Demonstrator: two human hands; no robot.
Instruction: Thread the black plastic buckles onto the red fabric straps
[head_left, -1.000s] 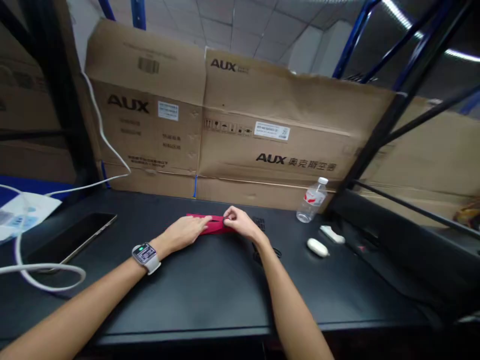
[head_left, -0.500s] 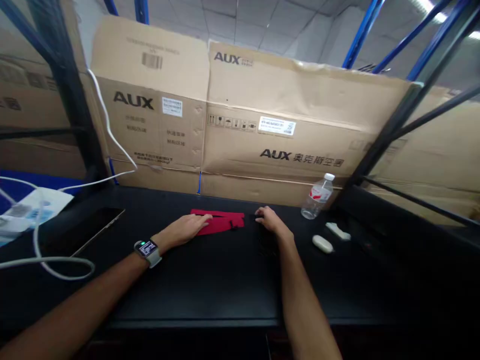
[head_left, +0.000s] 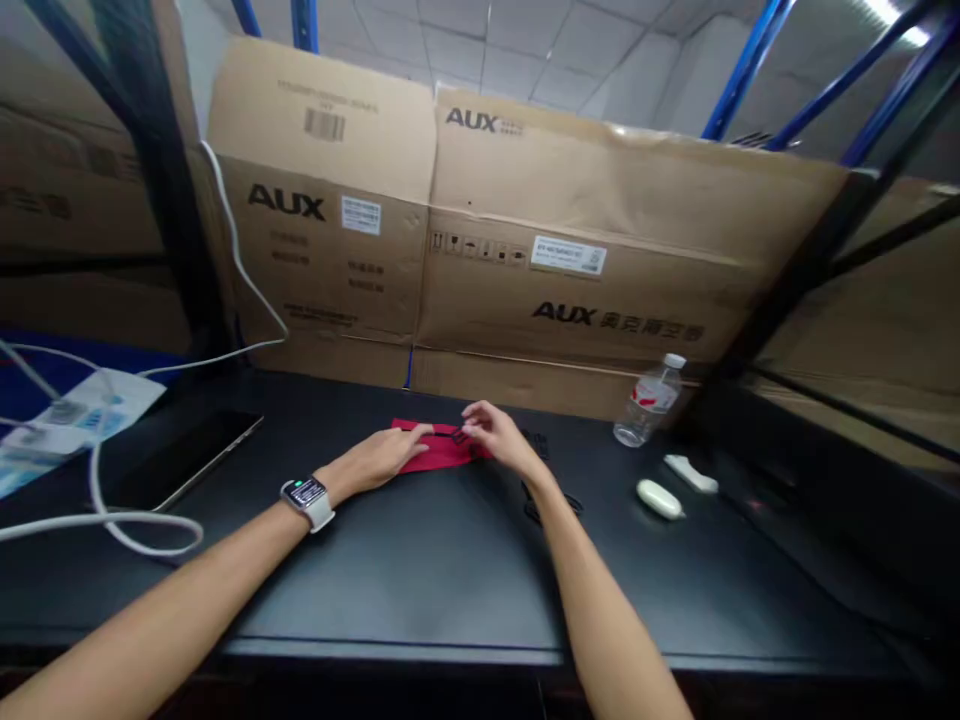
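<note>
A flat red fabric piece (head_left: 442, 457) with a dark slit along its upper part lies on the black tabletop. My left hand (head_left: 382, 457), a watch on its wrist, holds the left part, thumb and forefinger at the slit. Over the right end, my right hand (head_left: 496, 437) pinches a small black piece (head_left: 458, 435) in its fingertips; its exact kind is too small to make out. Just right of that hand are small black parts (head_left: 536, 443) on the table. A coiled black cord (head_left: 555, 507) lies partly behind my right forearm.
To the right stand a clear plastic bottle (head_left: 648, 402) and two small white objects, one oval (head_left: 660, 498) and one bar-shaped (head_left: 691, 474). A phone-like slab (head_left: 199, 460), a white cable (head_left: 142, 545) and papers (head_left: 124, 400) lie left. Cardboard boxes (head_left: 480, 365) wall the back.
My right hand has moved left from the black parts beside the red fabric to above its right end. My left hand stays on the fabric. The camera view has shifted slightly.
</note>
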